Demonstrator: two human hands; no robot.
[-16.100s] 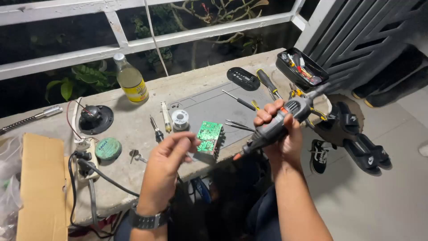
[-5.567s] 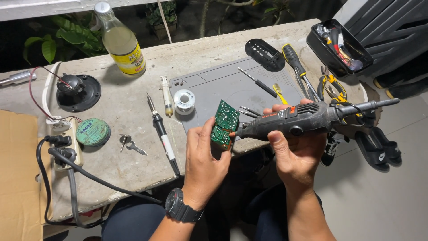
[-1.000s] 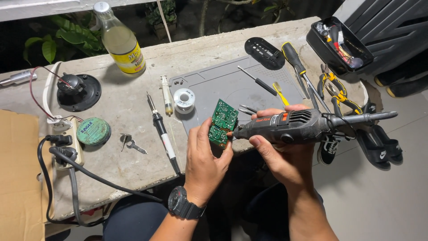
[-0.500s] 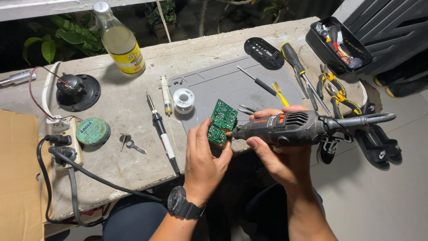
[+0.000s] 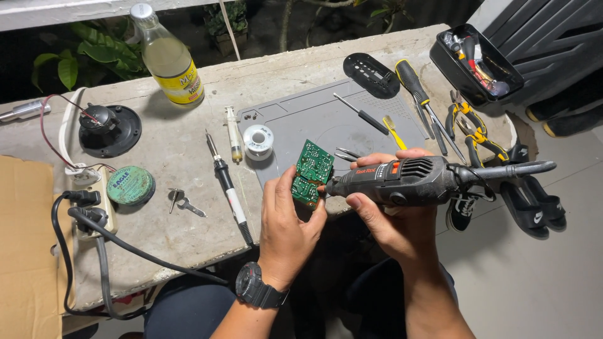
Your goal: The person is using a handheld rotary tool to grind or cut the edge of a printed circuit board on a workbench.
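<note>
My left hand point(image 5: 286, 220) holds a small green circuit board point(image 5: 311, 172) upright by its lower edge, over the front edge of the concrete ledge point(image 5: 176, 229). My right hand point(image 5: 392, 216) grips a dark grey rotary tool point(image 5: 421, 181) lying roughly level, its tip touching the board's right edge. A black watch point(image 5: 256, 285) sits on my left wrist.
On the ledge: a grey work mat point(image 5: 326, 119), solder spool point(image 5: 258, 139), soldering iron point(image 5: 227, 188), syringe point(image 5: 233, 135), bottle of yellowish liquid point(image 5: 169, 59), green tin point(image 5: 130, 184), keys point(image 5: 179, 202), power strip with black cable point(image 5: 94, 213), screwdrivers point(image 5: 418, 88), pliers point(image 5: 468, 125), black parts tray point(image 5: 475, 63). Cardboard point(image 5: 25, 245) lies at left.
Over the last second the board and tool have held almost still, shifting slightly. Sixteen seconds ago the tool pointed up to the right, away from the board.
</note>
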